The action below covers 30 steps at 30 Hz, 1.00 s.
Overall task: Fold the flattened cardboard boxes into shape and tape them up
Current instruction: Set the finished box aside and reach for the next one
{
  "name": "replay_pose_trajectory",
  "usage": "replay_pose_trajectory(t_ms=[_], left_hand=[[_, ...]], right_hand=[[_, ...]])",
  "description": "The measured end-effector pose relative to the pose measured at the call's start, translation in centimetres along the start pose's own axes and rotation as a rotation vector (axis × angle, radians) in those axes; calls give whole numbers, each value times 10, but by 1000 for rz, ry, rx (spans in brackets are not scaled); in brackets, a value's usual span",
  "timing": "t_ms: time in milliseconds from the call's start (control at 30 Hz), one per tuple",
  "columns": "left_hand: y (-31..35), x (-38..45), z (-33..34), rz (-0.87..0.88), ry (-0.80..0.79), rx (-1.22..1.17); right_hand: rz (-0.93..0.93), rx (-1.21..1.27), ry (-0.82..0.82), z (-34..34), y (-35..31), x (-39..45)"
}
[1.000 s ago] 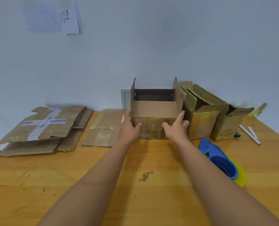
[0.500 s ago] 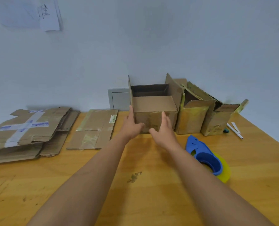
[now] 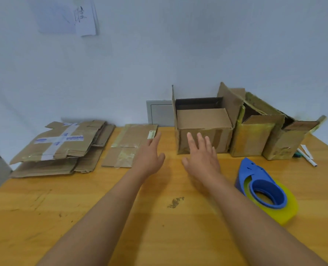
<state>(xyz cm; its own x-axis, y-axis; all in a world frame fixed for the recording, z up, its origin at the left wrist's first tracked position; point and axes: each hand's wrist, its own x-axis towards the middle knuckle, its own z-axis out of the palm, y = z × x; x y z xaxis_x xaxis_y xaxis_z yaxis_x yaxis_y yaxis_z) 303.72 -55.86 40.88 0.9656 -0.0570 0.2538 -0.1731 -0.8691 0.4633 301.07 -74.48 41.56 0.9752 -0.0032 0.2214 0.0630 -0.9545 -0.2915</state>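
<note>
Two hands, left hand [image 3: 149,156] and right hand [image 3: 201,156], open, empty | flat carton [image 3: 128,146] at 11 o'clock: likely light, stiff, bendy at creases | grip long edges

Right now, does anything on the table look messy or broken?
Yes. A dark scuffed stain marks the wooden table near the front. The two right-hand boxes look worn, with yellowed tape and crooked, ragged flaps.

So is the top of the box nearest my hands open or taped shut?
Open: the nearest cardboard box has side flaps standing up, one flap folded inward, and its dark interior shows.
</note>
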Motion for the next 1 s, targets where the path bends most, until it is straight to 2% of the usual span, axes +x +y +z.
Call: replay_pose_trajectory(t_ms=[100, 233, 300, 433, 533, 667, 767, 867, 933, 1000], left_hand=[[-37, -20, -10, -89, -31, 199], [-85, -44, -16, -268, -256, 311], [-93, -53, -17, -257, -274, 304], [-91, -64, -25, -164, -211, 322], [-91, -70, -32, -117, -144, 248], [-101, -68, -40, -195, -53, 80], [-110, -65, -40, -330, -77, 85], [-109, -60, -36, -372, -105, 80], [-103, -55, -35, -447, -100, -15], [-98, -51, -37, -556, -57, -185]], right_hand=[[-124, -28, -80, 16, -31, -11], [-242, -59, -200, 41, -68, -21], [-282, -89, -222, 50, -79, -19], [-311, -98, -266, 61, -91, -10], [-297, -60, -324, 66, -96, -1], [-285, -48, -376, 72, -100, -3], [-283, -31, -385, 71, -98, -9], [-306, 0, -391, 68, -93, -16], [-253, 103, -377, 67, -89, -18], [-110, 344, -301, 65, -87, -16]])
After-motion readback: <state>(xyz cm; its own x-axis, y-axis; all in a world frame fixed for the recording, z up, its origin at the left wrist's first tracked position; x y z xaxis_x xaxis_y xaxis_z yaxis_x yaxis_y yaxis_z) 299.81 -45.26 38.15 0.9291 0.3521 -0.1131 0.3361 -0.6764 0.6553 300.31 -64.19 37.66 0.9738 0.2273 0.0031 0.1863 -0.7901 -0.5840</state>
